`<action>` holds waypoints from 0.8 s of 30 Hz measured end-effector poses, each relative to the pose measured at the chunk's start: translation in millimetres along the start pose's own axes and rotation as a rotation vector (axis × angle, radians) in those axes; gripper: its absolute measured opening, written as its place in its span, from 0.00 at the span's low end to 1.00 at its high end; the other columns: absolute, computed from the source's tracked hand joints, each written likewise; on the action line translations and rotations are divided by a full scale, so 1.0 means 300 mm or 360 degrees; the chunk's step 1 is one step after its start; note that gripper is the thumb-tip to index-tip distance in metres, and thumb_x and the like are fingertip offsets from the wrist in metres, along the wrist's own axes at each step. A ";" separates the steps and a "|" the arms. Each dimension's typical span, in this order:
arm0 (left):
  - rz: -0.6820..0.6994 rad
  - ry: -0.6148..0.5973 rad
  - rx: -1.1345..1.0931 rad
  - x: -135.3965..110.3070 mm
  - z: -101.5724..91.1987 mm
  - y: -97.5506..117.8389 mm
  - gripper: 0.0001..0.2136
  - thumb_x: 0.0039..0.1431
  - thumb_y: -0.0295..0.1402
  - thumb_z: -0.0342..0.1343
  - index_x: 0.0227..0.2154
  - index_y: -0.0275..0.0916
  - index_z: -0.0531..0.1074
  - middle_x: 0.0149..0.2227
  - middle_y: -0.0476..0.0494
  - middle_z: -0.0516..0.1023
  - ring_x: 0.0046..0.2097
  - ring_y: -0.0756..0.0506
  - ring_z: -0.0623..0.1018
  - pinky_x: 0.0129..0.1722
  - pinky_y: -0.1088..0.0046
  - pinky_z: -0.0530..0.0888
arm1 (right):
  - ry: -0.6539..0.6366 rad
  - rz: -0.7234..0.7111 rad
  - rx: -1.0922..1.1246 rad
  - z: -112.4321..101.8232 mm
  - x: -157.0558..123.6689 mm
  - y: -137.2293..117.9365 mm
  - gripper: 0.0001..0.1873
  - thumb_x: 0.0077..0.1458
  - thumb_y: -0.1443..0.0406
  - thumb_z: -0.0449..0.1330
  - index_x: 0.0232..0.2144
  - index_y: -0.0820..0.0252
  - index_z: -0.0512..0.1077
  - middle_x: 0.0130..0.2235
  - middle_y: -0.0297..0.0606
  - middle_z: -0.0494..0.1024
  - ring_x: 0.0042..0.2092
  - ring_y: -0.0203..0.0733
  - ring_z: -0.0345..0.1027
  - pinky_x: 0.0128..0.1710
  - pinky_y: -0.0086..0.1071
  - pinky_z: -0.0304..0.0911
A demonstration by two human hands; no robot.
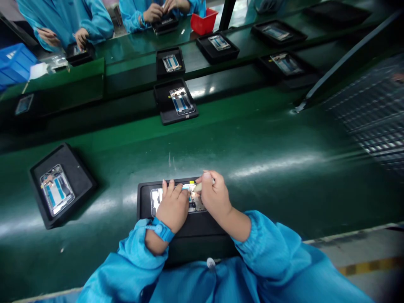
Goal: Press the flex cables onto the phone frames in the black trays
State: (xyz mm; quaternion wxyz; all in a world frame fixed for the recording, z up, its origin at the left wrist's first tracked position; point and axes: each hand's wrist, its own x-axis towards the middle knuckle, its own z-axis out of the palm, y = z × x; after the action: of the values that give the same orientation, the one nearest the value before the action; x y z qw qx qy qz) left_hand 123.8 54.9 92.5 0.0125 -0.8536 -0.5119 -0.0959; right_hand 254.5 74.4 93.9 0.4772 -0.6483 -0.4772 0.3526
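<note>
A black tray [145,202] lies right in front of me on the green belt, with a phone frame [156,198] in it. My left hand [173,208], with a blue wrist strap, rests on the frame with its fingers laid flat over it. My right hand [214,195] is curled over the frame's right part, pinching a small pale tool or part [198,187] that touches the frame. The middle of the frame is hidden under both hands.
Another tray with a phone frame [59,189] lies at the left on the belt. Several more trays [175,101] sit further back. Two people in blue sleeves [78,21] work across the belt, beside a red bin [203,22] and a blue crate [14,63].
</note>
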 end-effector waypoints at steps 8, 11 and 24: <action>0.0003 -0.0019 0.0006 0.001 -0.003 0.002 0.09 0.54 0.27 0.49 0.38 0.37 0.70 0.41 0.40 0.73 0.51 0.34 0.67 0.51 0.44 0.59 | 0.0019 -0.0182 -0.0081 -0.005 -0.002 -0.005 0.13 0.54 0.57 0.47 0.35 0.60 0.64 0.27 0.38 0.75 0.29 0.40 0.71 0.30 0.35 0.67; -0.0007 -0.0015 0.0014 0.002 -0.003 0.004 0.09 0.55 0.27 0.49 0.38 0.37 0.70 0.41 0.40 0.73 0.50 0.34 0.67 0.51 0.45 0.59 | 0.0012 -0.0231 -0.0126 -0.002 -0.003 0.000 0.13 0.54 0.58 0.47 0.35 0.60 0.64 0.28 0.39 0.75 0.31 0.41 0.71 0.32 0.36 0.67; 0.0003 -0.0066 -0.0041 -0.004 0.005 0.002 0.14 0.52 0.23 0.47 0.42 0.35 0.69 0.42 0.37 0.72 0.52 0.33 0.65 0.51 0.42 0.57 | -0.0327 -0.0929 -0.0667 0.004 0.010 -0.062 0.16 0.57 0.63 0.42 0.25 0.58 0.67 0.24 0.38 0.73 0.28 0.40 0.68 0.29 0.31 0.63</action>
State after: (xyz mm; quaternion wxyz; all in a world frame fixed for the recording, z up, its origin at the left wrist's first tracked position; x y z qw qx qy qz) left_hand 124.1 53.6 91.0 -0.0090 -0.8560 -0.5100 -0.0846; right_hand 248.9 79.2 111.3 0.3643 -0.5298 -0.7491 0.1596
